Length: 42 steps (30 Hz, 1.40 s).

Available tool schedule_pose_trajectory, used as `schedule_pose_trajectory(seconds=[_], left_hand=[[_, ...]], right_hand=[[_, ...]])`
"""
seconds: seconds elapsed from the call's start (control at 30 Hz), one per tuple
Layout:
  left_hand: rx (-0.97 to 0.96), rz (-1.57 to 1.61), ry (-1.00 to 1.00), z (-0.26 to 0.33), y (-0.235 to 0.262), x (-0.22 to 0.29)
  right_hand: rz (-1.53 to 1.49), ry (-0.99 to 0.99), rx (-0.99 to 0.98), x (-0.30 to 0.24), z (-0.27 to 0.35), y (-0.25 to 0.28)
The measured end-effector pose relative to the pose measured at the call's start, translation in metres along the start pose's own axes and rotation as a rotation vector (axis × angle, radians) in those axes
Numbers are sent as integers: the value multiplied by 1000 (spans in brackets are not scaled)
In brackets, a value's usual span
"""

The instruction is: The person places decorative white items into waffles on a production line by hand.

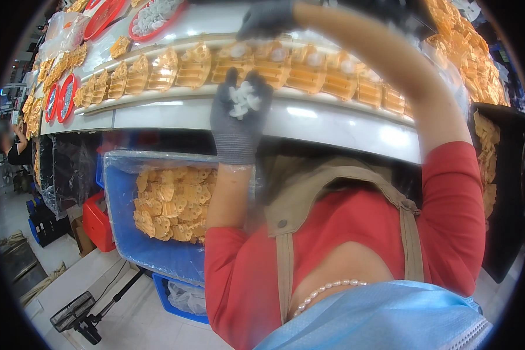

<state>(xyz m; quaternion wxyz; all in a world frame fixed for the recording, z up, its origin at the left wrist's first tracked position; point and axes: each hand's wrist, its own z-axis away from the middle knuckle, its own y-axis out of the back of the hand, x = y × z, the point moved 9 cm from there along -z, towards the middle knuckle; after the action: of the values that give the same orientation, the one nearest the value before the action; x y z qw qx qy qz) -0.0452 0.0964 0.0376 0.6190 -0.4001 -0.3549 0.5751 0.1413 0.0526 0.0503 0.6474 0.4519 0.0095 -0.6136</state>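
White plastic bits (243, 100), a small heap of them, sit cupped in my left hand (238, 114). Grey knit glove, palm up, fingers (232, 79) curled loosely around the pile so nothing rolls off. That hand is hovering right in front of the white surface (332, 119), at about 11 o'clock from my chest.

Just past it runs a curved row of orange moulded parts (262, 65) lined up along the surface, and a few of them already have a white piece seated on top, mostly the ones from 12 to 1 o'clock. My right hand (267, 18) is up at 12 o'clock over that row, also gloved, but it's cut by the edge of the view, so I can't tell whether it's pinching a piece or open.

My read: I'm mid-way through popping white bits onto the orange parts, one by one. The ones out toward 10 o'clock look bare, so the next move probably means picking a single piece out of the left palm and keeping that palm level while I do it.

Further out: a blue bin (151, 251) lined with clear plastic and full of more orange parts at 9 o'clock below the surface, red trays (61, 96) at 10, and a black bin (501, 192) at 3.
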Motion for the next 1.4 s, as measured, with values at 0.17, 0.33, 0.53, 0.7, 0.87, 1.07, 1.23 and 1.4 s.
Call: schedule_pose_trajectory(seconds=[0.17, 0.33, 0.53, 0.7, 0.87, 1.07, 1.23, 1.4], left_hand=[[-17, 24, 48, -8, -4, -9], [-21, -15, 17, -6, -7, -10], [-27, 18, 21, -9, -5, -8], [-42, -12, 21, -12, -7, -8], [-26, -12, 7, -13, -3, -5], [-58, -47, 4, -13, -9, -12], [-28, 15, 20, -10, -9, -20], [-23, 1, -4, -6, -10, -19]], right_hand=[[50, 482, 308, -40, 37, 7], [206, 381, 223, -34, 25, -6], [267, 415, 272, -41, 22, -3], [324, 401, 245, -34, 5, -4], [445, 429, 226, -51, 13, -8], [520, 452, 271, -50, 17, -5], [502, 533, 375, -59, 36, -4], [432, 425, 331, -47, 41, -1]])
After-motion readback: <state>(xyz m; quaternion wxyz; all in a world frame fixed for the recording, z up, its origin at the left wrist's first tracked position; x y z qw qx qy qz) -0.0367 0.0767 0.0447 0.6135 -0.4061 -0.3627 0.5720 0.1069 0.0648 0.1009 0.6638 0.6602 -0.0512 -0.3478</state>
